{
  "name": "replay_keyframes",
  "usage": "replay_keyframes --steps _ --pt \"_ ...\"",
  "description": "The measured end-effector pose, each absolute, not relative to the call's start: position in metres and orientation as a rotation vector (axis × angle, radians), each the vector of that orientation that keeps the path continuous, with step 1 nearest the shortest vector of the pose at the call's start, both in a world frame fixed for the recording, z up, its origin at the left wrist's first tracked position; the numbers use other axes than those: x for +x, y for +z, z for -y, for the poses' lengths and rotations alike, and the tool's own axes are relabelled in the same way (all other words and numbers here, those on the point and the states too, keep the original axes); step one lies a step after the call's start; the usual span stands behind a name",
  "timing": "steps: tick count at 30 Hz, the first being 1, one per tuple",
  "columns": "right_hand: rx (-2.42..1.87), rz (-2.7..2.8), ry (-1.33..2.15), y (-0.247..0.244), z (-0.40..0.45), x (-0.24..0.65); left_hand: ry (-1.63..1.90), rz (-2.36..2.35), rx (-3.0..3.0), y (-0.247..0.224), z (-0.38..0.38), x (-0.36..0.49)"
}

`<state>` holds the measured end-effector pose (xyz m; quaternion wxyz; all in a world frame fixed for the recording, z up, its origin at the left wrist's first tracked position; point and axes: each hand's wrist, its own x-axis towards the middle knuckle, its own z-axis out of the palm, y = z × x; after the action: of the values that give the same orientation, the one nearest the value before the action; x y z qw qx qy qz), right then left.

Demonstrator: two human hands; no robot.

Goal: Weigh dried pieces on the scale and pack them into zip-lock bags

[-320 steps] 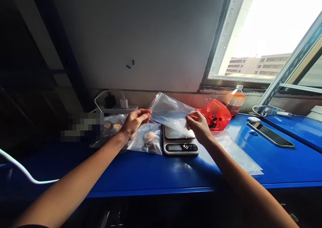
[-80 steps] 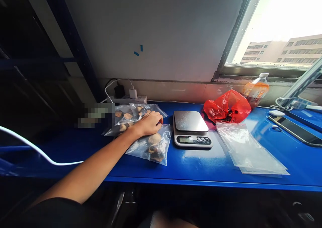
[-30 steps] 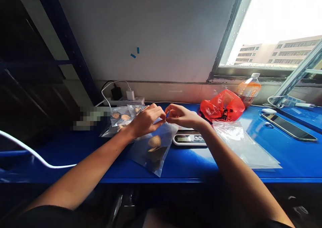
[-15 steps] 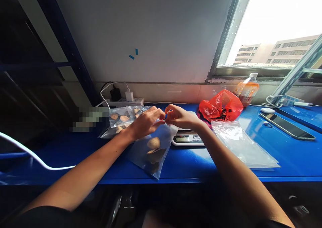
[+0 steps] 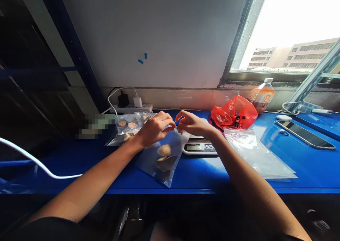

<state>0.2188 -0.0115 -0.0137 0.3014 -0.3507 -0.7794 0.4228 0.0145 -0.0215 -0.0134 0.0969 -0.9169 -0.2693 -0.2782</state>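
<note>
A clear plastic bag (image 5: 148,163) with several tan and brown dried slices (image 5: 164,150) in it lies on the blue table, its top edge raised toward my hands. My left hand (image 5: 157,127) pinches that top edge, its fingers closed. Close beside it, my right hand (image 5: 190,123) grips the same edge with curled fingers. Just behind the bag and partly under my right hand sits a white kitchen scale (image 5: 199,147). Other filled clear bags (image 5: 126,125) lie to the left of my left hand.
Right of my right forearm lies a stack of flat clear bags (image 5: 257,156). Behind it are a red plastic bag (image 5: 233,112) and an orange drink bottle (image 5: 262,95). A phone (image 5: 305,134) lies far right; a power strip (image 5: 134,108) stands against the wall.
The view has shifted slightly. My fingertips have moved a little apart along the bag's top edge; the bag stays in nearly the same place.
</note>
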Motion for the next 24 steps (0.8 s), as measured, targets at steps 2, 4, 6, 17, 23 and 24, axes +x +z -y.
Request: replay_keyframes --steps 2,4,6,17,23,24 --pt "-0.911 2.101 1.151 -0.013 0.013 0.219 -0.840 0.791 -2.727 -0.013 0.023 0.015" --pt "-0.891 2.141 1.123 -0.011 0.014 0.219 -0.869 0.778 -2.732 -0.013 0.024 0.016" --pt "-0.889 2.151 1.068 -0.010 0.016 0.219 -0.900 0.756 -2.729 -0.013 0.024 0.016" --pt "-0.940 2.110 1.073 -0.004 0.020 0.219 -0.962 0.724 -2.688 -0.015 0.023 0.016" --pt "-1.098 2.200 0.807 -0.002 0.022 0.219 -0.990 0.694 -2.679 -0.014 0.025 0.016" --pt "-1.112 2.211 0.774 -0.002 0.022 0.219 -0.993 0.682 -2.676 -0.014 0.025 0.016"
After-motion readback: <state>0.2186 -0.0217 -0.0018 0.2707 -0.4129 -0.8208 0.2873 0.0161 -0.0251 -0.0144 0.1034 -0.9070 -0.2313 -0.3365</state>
